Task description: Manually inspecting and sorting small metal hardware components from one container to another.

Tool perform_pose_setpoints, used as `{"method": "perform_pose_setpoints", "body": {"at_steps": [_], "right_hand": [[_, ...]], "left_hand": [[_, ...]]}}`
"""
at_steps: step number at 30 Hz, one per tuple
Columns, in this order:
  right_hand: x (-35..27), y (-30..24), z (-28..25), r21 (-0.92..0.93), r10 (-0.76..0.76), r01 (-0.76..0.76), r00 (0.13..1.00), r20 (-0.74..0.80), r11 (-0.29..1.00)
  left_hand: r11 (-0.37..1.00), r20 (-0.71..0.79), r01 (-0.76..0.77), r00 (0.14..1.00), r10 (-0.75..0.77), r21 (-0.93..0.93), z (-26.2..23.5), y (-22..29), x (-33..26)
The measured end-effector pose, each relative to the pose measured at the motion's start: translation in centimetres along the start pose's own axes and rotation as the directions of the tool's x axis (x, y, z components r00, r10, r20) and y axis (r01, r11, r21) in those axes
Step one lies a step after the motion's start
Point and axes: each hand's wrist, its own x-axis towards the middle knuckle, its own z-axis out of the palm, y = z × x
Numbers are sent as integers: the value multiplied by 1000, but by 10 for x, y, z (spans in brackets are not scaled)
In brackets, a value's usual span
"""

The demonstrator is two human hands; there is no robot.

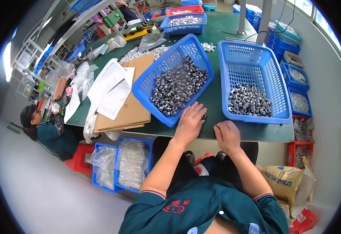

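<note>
Trouble lurking out front

Here's the slanted blue basket (192, 43), loaded with ring-shaped metal fittings (165, 97), and more of them sit in the second blue basket (248, 53) just to its right. Danger spot: one stray fitting (204, 116) lies off the slanted basket's near corner, and a brush from the fingers could send it rolling over the edge of the green table (264, 132). That basket's left side overlaps the cardboard (135, 111), so a careless knock could rock it and spill the load. Now the hands! The left hand (189, 121) is palm down by the slanted basket's near corner, fingers extended and close together, the stray fitting right beside them. The right hand (227, 136), farther right of that basket, curls its fingers inward; a dark speck shows at the tips, too small to tell whether it's pinched.
</note>
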Motion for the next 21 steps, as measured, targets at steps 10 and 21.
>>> {"method": "perform_pose_setpoints", "body": {"at_steps": [10, 21], "right_hand": [[-2, 6, -4, 188, 124, -103, 987, -106, 977], [-40, -25, -29, 402, 254, -235, 967, 7, 885]], "left_hand": [[983, -261, 179, 952, -161, 47, -21, 20, -35], [953, 6, 110, 993, -116, 283, -1, 27, 19]]}}
